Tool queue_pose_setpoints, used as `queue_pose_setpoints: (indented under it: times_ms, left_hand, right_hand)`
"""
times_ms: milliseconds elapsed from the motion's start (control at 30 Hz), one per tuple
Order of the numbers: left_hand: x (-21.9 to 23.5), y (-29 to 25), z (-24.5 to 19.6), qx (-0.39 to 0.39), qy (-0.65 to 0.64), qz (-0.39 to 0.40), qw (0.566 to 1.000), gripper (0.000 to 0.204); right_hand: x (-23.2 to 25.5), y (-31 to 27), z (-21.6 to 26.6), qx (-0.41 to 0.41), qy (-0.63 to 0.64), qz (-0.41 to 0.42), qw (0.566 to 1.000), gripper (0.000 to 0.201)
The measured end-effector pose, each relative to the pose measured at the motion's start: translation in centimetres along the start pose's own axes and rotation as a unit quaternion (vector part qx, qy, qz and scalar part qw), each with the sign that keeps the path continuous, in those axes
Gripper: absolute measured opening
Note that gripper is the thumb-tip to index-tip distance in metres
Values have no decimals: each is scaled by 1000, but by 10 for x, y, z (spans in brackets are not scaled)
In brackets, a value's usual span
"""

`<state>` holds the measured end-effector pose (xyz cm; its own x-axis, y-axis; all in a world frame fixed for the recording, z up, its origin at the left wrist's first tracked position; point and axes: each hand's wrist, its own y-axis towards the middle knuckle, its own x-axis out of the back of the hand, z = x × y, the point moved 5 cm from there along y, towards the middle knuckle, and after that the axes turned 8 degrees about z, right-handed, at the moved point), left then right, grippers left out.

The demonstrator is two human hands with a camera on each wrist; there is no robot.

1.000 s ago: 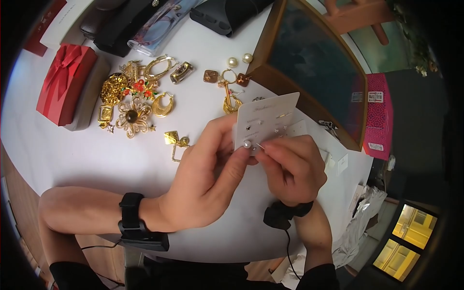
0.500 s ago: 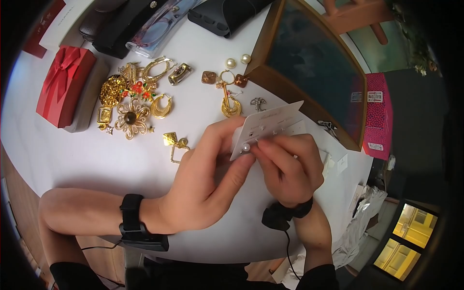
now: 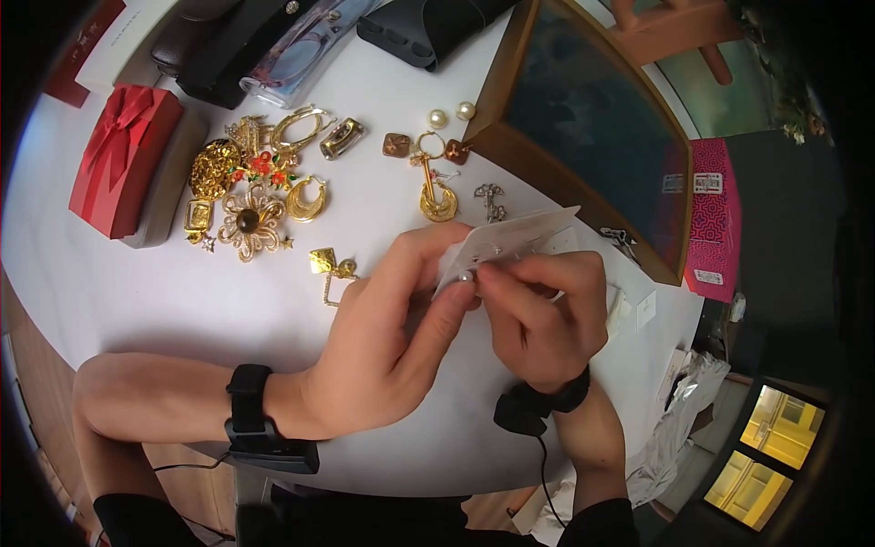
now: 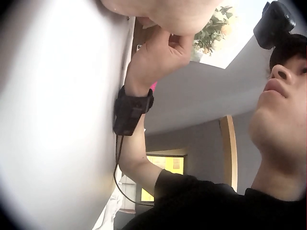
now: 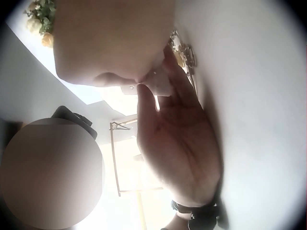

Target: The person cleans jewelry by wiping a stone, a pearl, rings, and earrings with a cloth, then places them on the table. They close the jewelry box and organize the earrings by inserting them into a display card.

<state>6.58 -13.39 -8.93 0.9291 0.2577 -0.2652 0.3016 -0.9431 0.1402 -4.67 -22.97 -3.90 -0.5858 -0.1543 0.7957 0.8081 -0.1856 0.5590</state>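
My left hand (image 3: 381,342) grips a white earring card (image 3: 529,226) between its thumb and fingers. The card is tilted, so its face shows only at a slant. A pearl stud (image 3: 466,276) sits at its lower edge beside the left thumb. Against the card's face, my right hand (image 3: 551,314) pinches a small stud earring, now hidden between thumb and forefinger. The right wrist view catches a corner of the card (image 5: 160,86) above my left palm. A silver brooch (image 3: 489,196) lies just beyond the card.
Gold earrings (image 3: 307,199) and a flower brooch (image 3: 248,221) lie on the white table to the left, near a red gift box (image 3: 123,164). Two pearls (image 3: 437,118) lie further back. A wood-framed box (image 3: 583,118) stands at the right; a black case (image 3: 428,32) is behind.
The card has tipped back and turned, its face now more slanted. My right fingertips have moved in close against it, and the pin once visible between them is covered.
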Motion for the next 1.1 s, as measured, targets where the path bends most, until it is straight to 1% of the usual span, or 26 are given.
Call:
queue_pose_setpoints:
  times_ms: [33, 67, 133, 167, 233, 267, 333, 367, 433, 467, 533, 567, 600, 667, 700, 733, 800, 833, 867, 900, 933, 967, 1000, 1067, 1100]
  left_hand:
    - [0, 0, 0, 10, 5, 11, 1000, 33]
    - [-1, 0, 1, 9, 5, 11, 1000, 33]
    - [-3, 2, 1, -16, -13, -10, 1000, 33]
    - [-2, 1, 0, -16, -13, -10, 1000, 33]
    - [-1, 0, 1, 19, -3, 9, 1000, 33]
    - [-3, 0, 1, 19, -3, 9, 1000, 33]
    - [-6, 2, 1, -5, -63, -27, 998, 33]
    - [-4, 1, 0, -5, -63, -26, 998, 33]
    - [-2, 3, 1, 28, -91, 9, 995, 35]
    - [-3, 3, -1, 28, -90, 13, 995, 35]
    - [-5, 4, -4, 29, -162, -2, 986, 35]
    - [-6, 5, -6, 32, -163, 8, 986, 35]
    - [-6, 5, -6, 45, -153, 8, 987, 32]
    - [-6, 6, -5, 59, -143, 22, 988, 30]
    - [-5, 7, -5, 60, -173, 24, 983, 31]
    - [-4, 7, -4, 61, -203, 26, 977, 33]
    - [-4, 8, -3, 57, -200, 46, 977, 33]
    - [-5, 10, -3, 57, -183, 44, 980, 32]
    - [-5, 10, -4, 56, -165, 40, 984, 32]
    - [-8, 11, -7, 52, -161, 47, 984, 32]
    - [-10, 11, -8, 65, -141, 31, 987, 32]
    - [-9, 10, -9, 79, -119, 13, 990, 33]
    - [-8, 9, -9, 78, -112, 19, 990, 33]
    - [-7, 10, -8, 72, -104, 35, 991, 34]
    - [-7, 10, -8, 71, -99, 43, 992, 34]
  right_hand:
    - [0, 0, -1, -19, 6, 4, 1000, 42]
    - [0, 0, -2, -18, 6, 3, 1000, 42]
    - [-1, -1, -2, -19, -2, 0, 1000, 43]
    - [0, -1, -1, -19, -2, 0, 1000, 43]
    - [0, 0, 0, -20, -11, 2, 1000, 43]
    - [0, 0, 0, -20, -11, 3, 1000, 43]
    - [-1, 2, 0, -1, -18, -3, 1000, 39]
    - [1, 2, 1, -1, -19, -4, 1000, 39]
    - [2, 4, 2, -8, -23, 19, 1000, 35]
    - [4, 4, 1, -9, -25, 17, 999, 35]
    - [16, -1, -7, -32, 40, -70, 996, 32]
    - [14, -5, -13, -38, 43, -94, 994, 32]
    - [11, -8, -16, -44, 35, -97, 994, 32]
    - [10, -16, -29, -139, 149, -177, 963, 32]
    - [7, -17, -32, -151, 180, -155, 959, 31]
    - [7, -18, -32, -154, 174, -163, 959, 31]
    - [1, -19, -36, -194, 272, -145, 931, 28]
    - [0, -16, -35, -173, 293, -143, 929, 23]
    - [1, -16, -36, -172, 288, -150, 930, 23]
    - [0, -14, -35, -158, 284, -133, 936, 20]
    - [0, -11, -31, -144, 281, -115, 942, 18]
    - [1, -9, -28, -157, 288, -118, 937, 15]
    - [3, -8, -26, -155, 287, -127, 937, 15]
    - [1, -8, -27, -208, 297, -103, 926, 14]
    - [3, -7, -26, -208, 295, -113, 926, 14]
